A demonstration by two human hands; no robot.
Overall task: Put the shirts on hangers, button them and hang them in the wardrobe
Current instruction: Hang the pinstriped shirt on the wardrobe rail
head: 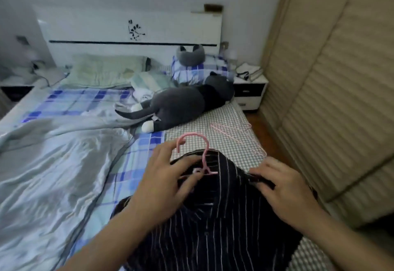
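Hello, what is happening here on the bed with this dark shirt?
A person is fitting a dark striped shirt onto a pink hanger on the bed. The hanger's hook sticks out of the collar. The left hand works at the collar by the hanger's neck, and the right hand grips the shirt's shoulder. More pink hangers lie on the checked sheet beyond. A grey plush cat lies further up the bed. The shirt is not yet hung up.

The shirt lies on the near right part of the bed, a hanger in its collar. A second hanger lies just beyond. Behind it lies a plush cat; pillows sit at the headboard. The wardrobe stands right of the bed.
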